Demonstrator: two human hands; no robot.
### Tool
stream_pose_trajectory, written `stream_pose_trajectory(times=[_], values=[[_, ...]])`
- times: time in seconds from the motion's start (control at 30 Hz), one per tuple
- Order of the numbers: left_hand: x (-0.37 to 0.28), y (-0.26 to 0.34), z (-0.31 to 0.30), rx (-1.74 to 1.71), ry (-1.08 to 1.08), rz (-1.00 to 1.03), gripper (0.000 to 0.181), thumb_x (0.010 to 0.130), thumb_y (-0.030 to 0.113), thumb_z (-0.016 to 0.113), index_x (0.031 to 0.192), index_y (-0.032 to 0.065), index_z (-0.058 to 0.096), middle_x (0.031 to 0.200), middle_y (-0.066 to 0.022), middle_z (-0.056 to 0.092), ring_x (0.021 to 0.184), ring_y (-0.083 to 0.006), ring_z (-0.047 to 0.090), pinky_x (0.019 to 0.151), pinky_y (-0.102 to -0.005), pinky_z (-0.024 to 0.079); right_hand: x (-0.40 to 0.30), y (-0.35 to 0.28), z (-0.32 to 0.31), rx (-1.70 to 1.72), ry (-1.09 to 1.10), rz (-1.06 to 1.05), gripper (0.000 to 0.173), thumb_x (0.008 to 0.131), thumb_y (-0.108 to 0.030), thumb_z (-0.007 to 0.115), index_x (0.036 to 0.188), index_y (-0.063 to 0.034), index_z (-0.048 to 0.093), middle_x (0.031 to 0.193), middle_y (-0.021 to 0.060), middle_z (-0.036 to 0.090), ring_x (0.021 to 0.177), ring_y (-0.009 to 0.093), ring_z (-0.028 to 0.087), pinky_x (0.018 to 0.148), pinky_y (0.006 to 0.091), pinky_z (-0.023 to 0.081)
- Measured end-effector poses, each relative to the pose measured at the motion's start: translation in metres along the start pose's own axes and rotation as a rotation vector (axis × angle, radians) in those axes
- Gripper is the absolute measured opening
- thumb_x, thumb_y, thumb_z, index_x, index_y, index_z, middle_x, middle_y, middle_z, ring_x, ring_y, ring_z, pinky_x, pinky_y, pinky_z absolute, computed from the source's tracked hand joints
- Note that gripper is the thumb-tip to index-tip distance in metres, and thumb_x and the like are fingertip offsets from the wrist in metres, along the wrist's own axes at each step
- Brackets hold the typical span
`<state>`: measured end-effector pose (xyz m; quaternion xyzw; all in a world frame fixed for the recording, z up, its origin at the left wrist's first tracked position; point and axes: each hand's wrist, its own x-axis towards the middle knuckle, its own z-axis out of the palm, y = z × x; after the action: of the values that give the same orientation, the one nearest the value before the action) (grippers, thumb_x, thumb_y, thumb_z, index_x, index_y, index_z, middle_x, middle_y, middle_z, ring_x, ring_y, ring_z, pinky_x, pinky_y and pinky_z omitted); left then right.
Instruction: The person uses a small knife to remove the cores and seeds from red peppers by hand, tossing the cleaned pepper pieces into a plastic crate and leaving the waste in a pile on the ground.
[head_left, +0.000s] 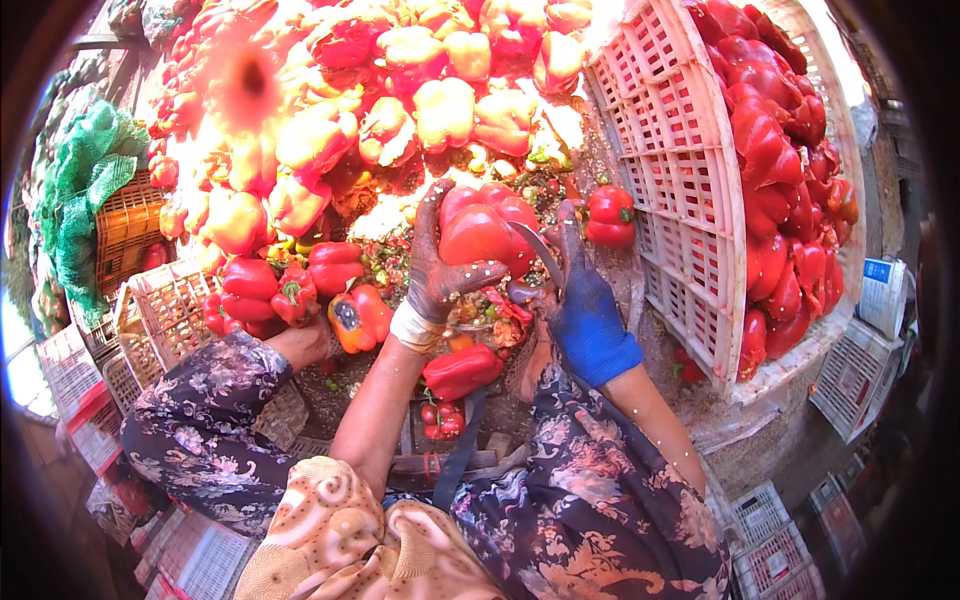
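My left hand (446, 270), in a soiled glove with a pale cuff, holds a large red bell pepper (484, 229) between thumb and fingers. In my right hand (589, 315), which wears a blue, dirt-darkened glove, is a knife with a curved blade (541, 251); the blade lies at the pepper's right side. Whether the edge has entered the flesh cannot be told. A red pepper (610, 216) rests just beyond my right fingers. Below the hands lies another red pepper (463, 372), with small red peppers (442, 421) beneath it. Seeds and scraps (386, 262) cover the ground between my feet.
A big heap of red peppers (442, 112) rises ahead in glaring sunlight. At the right stands a tall plastic crate (675, 172) filled with red peppers (780, 195). On the left are a tipped crate (169, 307), an orange crate (131, 232) and green netting (90, 180). More crates (772, 540) stand behind right.
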<state>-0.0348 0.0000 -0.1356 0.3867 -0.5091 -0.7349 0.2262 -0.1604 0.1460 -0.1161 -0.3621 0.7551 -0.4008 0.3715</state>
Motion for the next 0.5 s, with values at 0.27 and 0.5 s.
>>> stream_pose_trajectory(times=[0.27,0.5], values=[[-0.002,-0.011,0.003,0.122,0.116,0.024,0.119,0.045,0.030,0.096,0.141,0.0054,0.030,0.133,-0.0118,0.043,0.121,-0.0250,0.047,0.102,-0.0384,0.044,0.017,-0.015,0.010,-0.191,-0.162,0.262,0.098,0.081,-0.004,0.068,0.153,-0.0119,0.002,0.105,0.0335,0.058,0.088,0.046,0.061,0.067,0.0460,0.050],[0.008,-0.026,0.006,-0.177,0.292,0.050,0.098,0.056,0.019,0.090,0.137,0.0077,0.035,0.128,-0.0095,0.046,0.115,-0.0236,0.052,0.096,-0.0375,0.049,0.023,-0.010,0.030,-0.273,-0.272,0.331,0.103,0.084,-0.013,0.066,0.148,-0.0040,-0.014,0.087,0.0327,0.062,0.079,0.046,0.064,0.066,0.0491,0.051]])
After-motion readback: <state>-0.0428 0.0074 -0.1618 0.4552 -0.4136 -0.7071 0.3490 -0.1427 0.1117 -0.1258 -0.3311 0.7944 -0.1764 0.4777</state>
